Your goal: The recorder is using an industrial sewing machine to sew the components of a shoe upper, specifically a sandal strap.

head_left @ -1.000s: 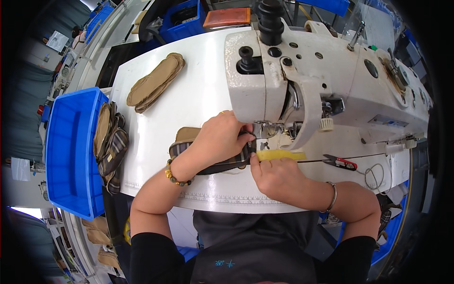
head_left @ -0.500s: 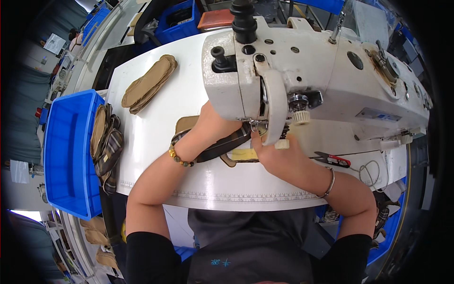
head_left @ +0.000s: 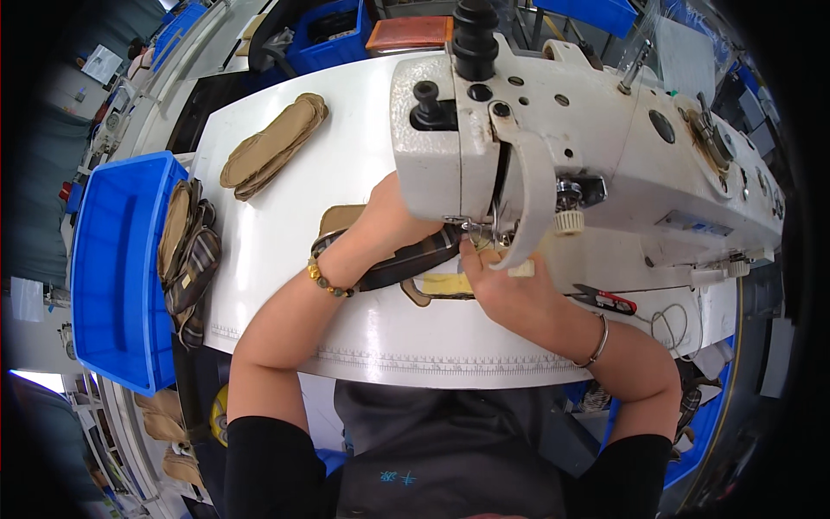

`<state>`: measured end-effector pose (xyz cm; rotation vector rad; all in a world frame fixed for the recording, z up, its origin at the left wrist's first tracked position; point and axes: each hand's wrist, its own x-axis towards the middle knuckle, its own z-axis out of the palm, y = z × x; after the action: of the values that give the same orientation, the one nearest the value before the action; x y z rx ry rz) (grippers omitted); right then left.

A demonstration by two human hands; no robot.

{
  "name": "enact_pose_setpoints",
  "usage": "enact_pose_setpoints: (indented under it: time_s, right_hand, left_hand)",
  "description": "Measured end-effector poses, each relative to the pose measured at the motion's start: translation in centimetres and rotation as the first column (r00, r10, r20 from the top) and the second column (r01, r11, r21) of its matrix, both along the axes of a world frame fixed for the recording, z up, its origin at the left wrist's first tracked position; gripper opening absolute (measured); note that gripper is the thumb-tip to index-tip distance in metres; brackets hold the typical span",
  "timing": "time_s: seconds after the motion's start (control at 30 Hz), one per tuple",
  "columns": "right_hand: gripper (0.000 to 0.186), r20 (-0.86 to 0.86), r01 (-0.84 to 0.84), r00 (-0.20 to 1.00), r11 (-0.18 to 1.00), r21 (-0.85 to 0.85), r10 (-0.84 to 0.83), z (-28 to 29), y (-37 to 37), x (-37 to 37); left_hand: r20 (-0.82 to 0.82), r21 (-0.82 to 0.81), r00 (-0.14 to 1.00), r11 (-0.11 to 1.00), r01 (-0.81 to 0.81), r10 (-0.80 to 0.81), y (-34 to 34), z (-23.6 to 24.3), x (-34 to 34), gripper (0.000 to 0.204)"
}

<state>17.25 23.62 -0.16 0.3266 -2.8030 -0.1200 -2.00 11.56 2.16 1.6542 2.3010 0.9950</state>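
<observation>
A dark plaid fabric shoe upper [head_left: 411, 265] with a tan sole piece [head_left: 340, 218] along its far side lies under the head of a white sewing machine [head_left: 424, 177]. Over the upper bends my left hand [head_left: 393, 214], closed on it; its fingertips are mostly hidden behind the machine head. My right hand [head_left: 512, 294] pinches the upper's right end close to the presser foot, its fingers curled and partly covered by the machine's curved white lever [head_left: 529, 190]. A yellow-faced piece with a tan edge [head_left: 445, 286] lies just nearer than the upper.
Red-and-black thread snips [head_left: 605, 299] lie right of my right hand, beside a loose cord [head_left: 670, 324]. A stack of tan insoles [head_left: 275, 149] sits far left. Plaid uppers [head_left: 192, 268] lean against a blue bin [head_left: 121, 285] at the table's left edge. A ruler strip [head_left: 415, 360] runs along the front.
The view has shifted slightly, so the machine head appears a little further right. Both hands stay on the shoe upper, with hardly any visible movement.
</observation>
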Motion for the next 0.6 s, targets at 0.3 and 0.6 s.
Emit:
enact_pose_setpoints:
  time_s: [0.3,0.6]
  right_hand:
    - [0.022,0.007,0.203,0.964,0.717,-0.667,-0.266,-2.3,-0.2,-0.5]
    - [0.014,-0.028,0.101,0.984,0.679,-0.727,-0.177,-2.3,1.8,-2.2]
  left_hand:
    - [-0.532,-0.039,0.838,0.985,-0.168,0.122,-1.5,2.8,2.7,0.025]
    - [-0.354,0.032,0.914,0.974,0.224,-0.199,-2.8,1.5,2.1,0.027]
